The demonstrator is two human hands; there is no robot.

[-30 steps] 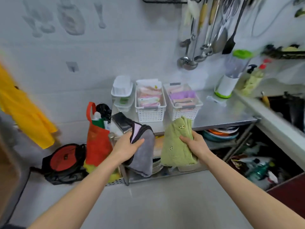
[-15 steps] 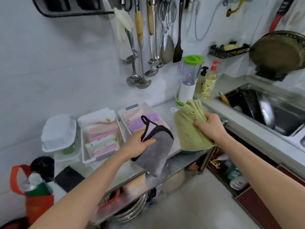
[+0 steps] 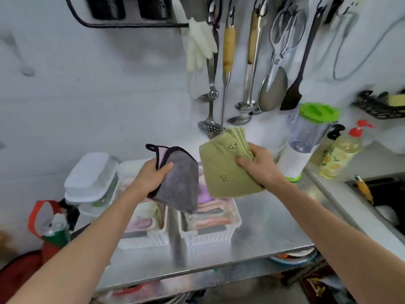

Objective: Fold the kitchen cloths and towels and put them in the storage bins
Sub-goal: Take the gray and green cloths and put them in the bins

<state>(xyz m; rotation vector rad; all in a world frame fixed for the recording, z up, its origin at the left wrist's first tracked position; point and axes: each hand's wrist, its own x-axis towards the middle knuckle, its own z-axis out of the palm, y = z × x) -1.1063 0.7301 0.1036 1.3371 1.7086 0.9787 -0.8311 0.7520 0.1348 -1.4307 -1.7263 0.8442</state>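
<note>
The left hand (image 3: 151, 175) pinches a folded grey cloth (image 3: 178, 183) between thumb and fingers, and at its 3 o'clock the right hand (image 3: 259, 164) grips a folded green towel (image 3: 223, 170). Both hang above two white storage bins (image 3: 208, 235) of folded cloths on the steel counter (image 3: 271, 229). At 12 o'clock, ladles (image 3: 245, 105) hang on the wall, a green-lidded blender (image 3: 306, 132) at 2 o'clock.
</note>
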